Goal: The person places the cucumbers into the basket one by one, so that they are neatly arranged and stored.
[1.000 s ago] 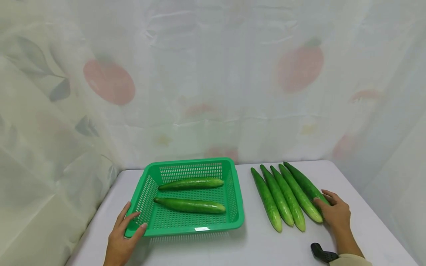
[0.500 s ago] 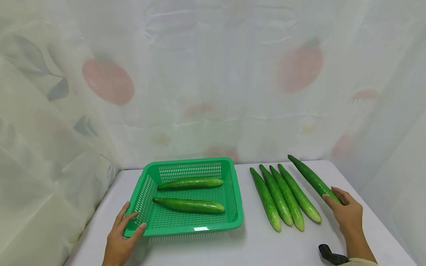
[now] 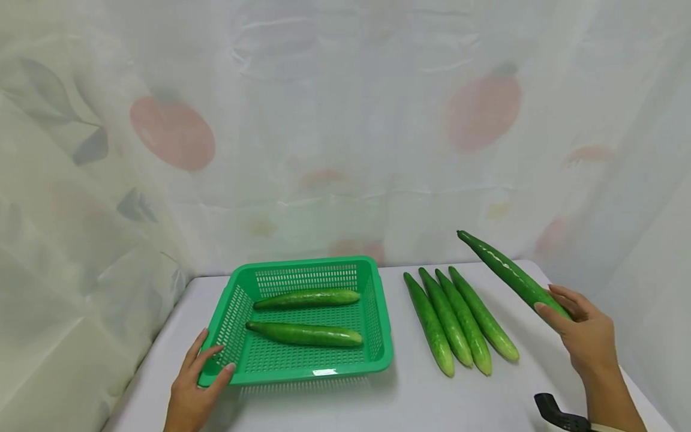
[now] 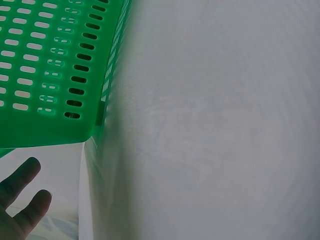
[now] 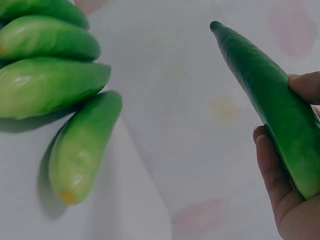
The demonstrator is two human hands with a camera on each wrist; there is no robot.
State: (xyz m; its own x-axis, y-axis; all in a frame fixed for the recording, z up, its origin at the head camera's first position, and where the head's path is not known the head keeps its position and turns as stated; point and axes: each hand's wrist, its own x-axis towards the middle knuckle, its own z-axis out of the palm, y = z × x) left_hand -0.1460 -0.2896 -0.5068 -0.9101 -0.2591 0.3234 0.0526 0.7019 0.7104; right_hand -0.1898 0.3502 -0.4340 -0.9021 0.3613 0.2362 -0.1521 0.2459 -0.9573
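In the head view, my right hand [image 3: 588, 330] grips a long dark green cucumber [image 3: 507, 270] near its thick end, lifted above the table with its thin tip angled up and to the left. The right wrist view shows the thumb on one side of this cucumber [image 5: 272, 95] and fingers on the other. My left hand [image 3: 197, 381] rests at the near left corner of a green plastic basket [image 3: 351, 367], fingers spread and fairly straight along the rim. Two cucumbers [image 3: 305, 333] lie crosswise inside the basket.
Several cucumbers [image 3: 429, 321] lie side by side on the white table [image 3: 432, 402], right of the basket. Behind the table hangs a pale curtain [image 3: 345, 150] with a faded fruit print. A black device [image 3: 558, 411] sits at the right wrist.
My right hand has picked up the rightmost cucumber from the row, raising it and moving it right, away from the others. The left hand stays at the basket corner.
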